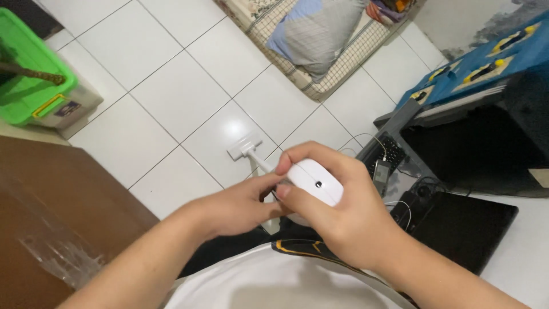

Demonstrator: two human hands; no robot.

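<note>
— Far left, at ten o'clock?
— Green lidded bin point(31, 74) on the white tiled floor point(171, 86); brown wooden surface point(51, 212) below at eight.
— Centre?
— Left hand point(240, 207) pinching the near end of a white rounded device point(314, 182); right hand point(337, 200) wrapped around it, fingers closed. White stalk with flat head point(246, 150) sticking out toward eleven.
— Right?
— Pillow on mattress point(320, 34) at one, black laptop point(463, 229) at four.

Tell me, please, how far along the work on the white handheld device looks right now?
Done: nothing visibly finished. In hand: the right hand grips the white device while the left hand pinches its end. Left: its thin nozzle still points at the tiled floor.
</note>
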